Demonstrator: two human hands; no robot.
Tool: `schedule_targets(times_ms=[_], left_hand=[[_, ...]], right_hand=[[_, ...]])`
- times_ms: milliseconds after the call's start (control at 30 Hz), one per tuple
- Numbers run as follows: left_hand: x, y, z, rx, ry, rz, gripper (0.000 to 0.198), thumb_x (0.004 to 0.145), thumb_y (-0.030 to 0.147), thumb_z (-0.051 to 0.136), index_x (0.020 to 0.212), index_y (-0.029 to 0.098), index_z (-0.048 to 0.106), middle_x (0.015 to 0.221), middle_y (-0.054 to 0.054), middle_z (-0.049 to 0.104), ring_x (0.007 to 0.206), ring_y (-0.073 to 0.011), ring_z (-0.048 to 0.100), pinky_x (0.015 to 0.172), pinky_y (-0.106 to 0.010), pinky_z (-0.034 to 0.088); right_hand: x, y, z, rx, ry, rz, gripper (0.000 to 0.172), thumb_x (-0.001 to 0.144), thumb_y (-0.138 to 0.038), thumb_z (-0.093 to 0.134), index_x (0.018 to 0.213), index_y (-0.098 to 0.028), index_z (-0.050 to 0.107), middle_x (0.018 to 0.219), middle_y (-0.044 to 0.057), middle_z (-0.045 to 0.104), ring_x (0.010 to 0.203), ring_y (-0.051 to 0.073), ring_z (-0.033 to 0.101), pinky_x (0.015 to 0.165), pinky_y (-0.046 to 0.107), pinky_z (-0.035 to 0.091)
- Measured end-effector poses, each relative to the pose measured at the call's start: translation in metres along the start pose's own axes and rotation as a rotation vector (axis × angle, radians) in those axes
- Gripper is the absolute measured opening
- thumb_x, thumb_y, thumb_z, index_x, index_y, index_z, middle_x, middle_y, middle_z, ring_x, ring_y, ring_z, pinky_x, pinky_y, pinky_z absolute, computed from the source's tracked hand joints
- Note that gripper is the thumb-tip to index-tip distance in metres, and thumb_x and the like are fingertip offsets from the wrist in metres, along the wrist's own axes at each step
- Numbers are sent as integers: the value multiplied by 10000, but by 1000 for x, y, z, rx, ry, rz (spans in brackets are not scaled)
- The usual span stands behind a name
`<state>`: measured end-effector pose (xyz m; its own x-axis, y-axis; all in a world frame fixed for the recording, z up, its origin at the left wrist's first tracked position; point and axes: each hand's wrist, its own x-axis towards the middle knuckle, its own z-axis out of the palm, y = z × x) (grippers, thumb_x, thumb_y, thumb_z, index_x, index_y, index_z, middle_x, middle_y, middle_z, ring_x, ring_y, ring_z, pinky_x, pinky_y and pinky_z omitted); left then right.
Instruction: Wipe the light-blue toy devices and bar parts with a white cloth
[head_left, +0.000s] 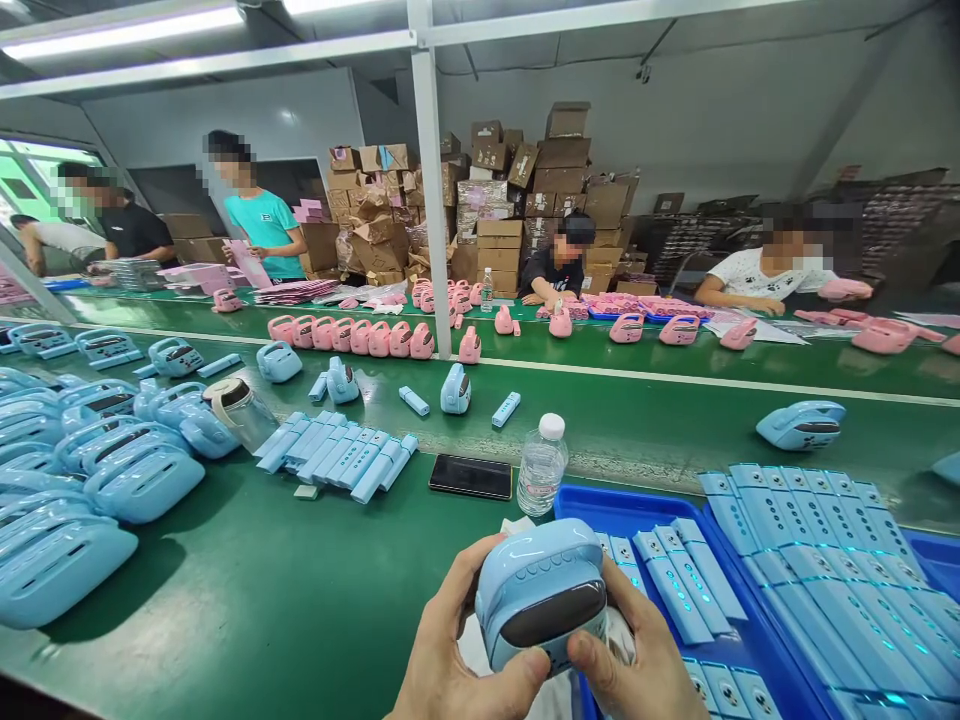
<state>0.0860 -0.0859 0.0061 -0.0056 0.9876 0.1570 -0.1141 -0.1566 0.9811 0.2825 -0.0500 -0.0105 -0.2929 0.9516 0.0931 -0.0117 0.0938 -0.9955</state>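
Note:
Both of my hands hold a light blue portable speaker [544, 575] with a carry handle, a row of small buttons on top and a dark oval panel facing me. My left hand [469, 650] is closed round its left side, and my right hand [637, 645] grips the right side. Both thumbs press on the lower front edge. Part of a white cloth [559, 697] shows under and behind the speaker, by my right fingers too. Just right of my hands, a blue tray [784, 672] bears several light blue stick-shaped pieces [679, 575], some with lit dots.
Finished-looking blue speakers [142, 485] crowd the left of the green table [247, 600]. Blue sticks [337, 450], a black phone [470, 477] and a water bottle [542, 465] lie ahead. Lit sticks [817, 560] fill the right. Co-workers handle pink speakers [367, 337] beyond a white post [433, 200].

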Motion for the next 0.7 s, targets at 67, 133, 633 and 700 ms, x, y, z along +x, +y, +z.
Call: schedule_targets(times_ms=[67,133,633,700], left_hand=[[-2,-2,4,6,55,-12,687,710,442,837,1337,252,630,1239,-82,771,1135,-346,701,901,-344,561],[-2,-1,6,0,82,-31,688,693,433,842,1323,256,630,1223,-78,775,1139,-348,695,874,-332,561],[-2,-19,13,94,307,-169,634,633,397,848,1196,222,616,1012,-59,801,884,-272,740,840,-353,596],[-4,-28,16,140,341,-143,627,610,400,860,1164,221,627,1000,-62,807,860,-270,751,829,-352,612]], right_hand=[[-2,1,2,9,22,16,847,767,-755,781,1430,-255,614,1355,101,714,1247,383,648,1049,417,540],[-3,0,5,31,34,13,827,769,-730,793,1416,-244,625,1375,109,703,1257,393,642,1064,430,529],[-3,39,9,-17,354,-14,472,1030,-517,530,1450,-302,554,1389,93,692,1176,321,720,886,413,655],[-5,41,29,-328,315,-334,394,1059,-291,515,1443,-339,592,1498,51,630,1411,321,561,1140,471,512]])
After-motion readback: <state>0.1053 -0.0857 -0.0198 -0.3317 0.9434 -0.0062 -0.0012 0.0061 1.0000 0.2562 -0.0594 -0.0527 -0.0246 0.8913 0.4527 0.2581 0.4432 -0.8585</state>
